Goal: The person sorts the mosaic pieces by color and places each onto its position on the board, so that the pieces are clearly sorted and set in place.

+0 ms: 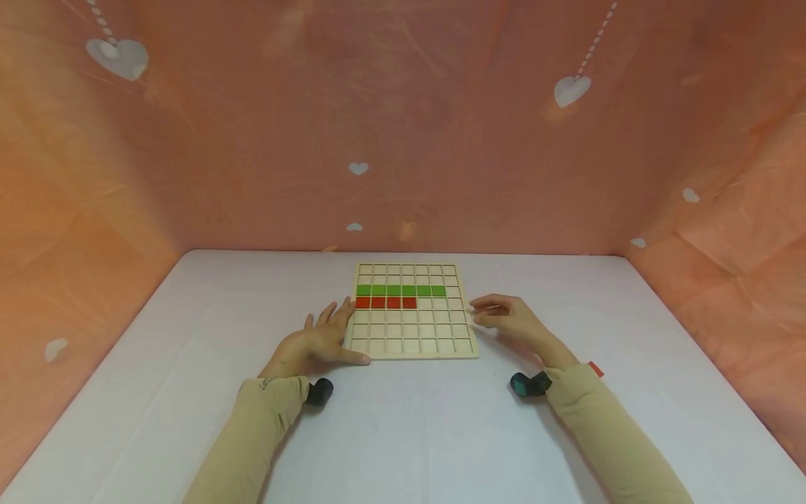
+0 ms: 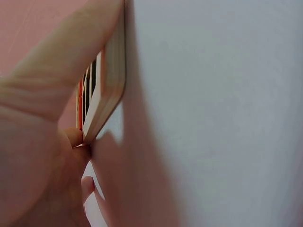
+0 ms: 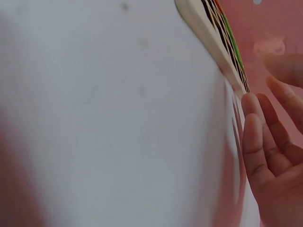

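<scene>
A wooden grid board (image 1: 411, 346) lies flat on the table. Green tiles (image 1: 401, 290) fill most of one row, and red tiles (image 1: 385, 302) fill the left part of the row below it. My left hand (image 1: 317, 339) rests against the board's left side with fingers spread, its thumb along the near left corner. In the left wrist view the thumb (image 2: 61, 52) lies over the board's edge (image 2: 111, 71). My right hand (image 1: 513, 320) is at the board's right edge, fingers loosely bent and nothing seen between them. Its fingertips (image 3: 251, 101) come close to that edge; contact is unclear.
A small red piece (image 1: 595, 369) shows beside the right sleeve, partly hidden by it. A white cloth covers the table (image 1: 415, 434). Orange-pink sheeting (image 1: 403, 126) with heart shapes rises behind and at both sides. Black cameras (image 1: 320, 393) sit on both wrists.
</scene>
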The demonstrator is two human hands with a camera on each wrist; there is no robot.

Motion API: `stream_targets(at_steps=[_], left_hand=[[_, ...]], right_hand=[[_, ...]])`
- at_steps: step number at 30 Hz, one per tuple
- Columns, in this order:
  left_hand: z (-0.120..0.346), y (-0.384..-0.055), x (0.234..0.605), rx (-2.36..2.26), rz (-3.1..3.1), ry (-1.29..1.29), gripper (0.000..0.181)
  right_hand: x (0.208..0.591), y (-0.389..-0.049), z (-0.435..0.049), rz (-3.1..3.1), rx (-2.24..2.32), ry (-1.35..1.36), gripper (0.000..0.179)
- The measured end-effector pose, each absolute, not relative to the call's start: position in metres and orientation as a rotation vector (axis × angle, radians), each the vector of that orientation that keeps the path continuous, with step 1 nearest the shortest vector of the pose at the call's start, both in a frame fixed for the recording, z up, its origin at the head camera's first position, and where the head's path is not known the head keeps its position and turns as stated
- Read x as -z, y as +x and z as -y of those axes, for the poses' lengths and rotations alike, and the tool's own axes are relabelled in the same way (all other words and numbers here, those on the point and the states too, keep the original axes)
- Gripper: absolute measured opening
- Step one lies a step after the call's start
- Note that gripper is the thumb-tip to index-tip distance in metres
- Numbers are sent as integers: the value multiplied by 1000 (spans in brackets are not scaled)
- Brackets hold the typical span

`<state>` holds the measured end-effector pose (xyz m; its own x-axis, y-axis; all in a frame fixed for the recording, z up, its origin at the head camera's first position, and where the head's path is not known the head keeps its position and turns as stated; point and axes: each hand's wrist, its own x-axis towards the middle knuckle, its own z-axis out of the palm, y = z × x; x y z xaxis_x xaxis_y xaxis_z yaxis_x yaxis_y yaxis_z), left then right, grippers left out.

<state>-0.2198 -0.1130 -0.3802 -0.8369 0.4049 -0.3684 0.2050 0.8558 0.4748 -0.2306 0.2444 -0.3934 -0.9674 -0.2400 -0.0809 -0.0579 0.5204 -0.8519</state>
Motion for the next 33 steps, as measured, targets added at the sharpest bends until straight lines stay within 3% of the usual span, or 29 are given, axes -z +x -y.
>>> stream_targets(at_steps=[33], left_hand=[[113,-220,383,-593,-2574,445,113]], right_hand=[[385,-212,-295,-2646,1339,-168,46]])
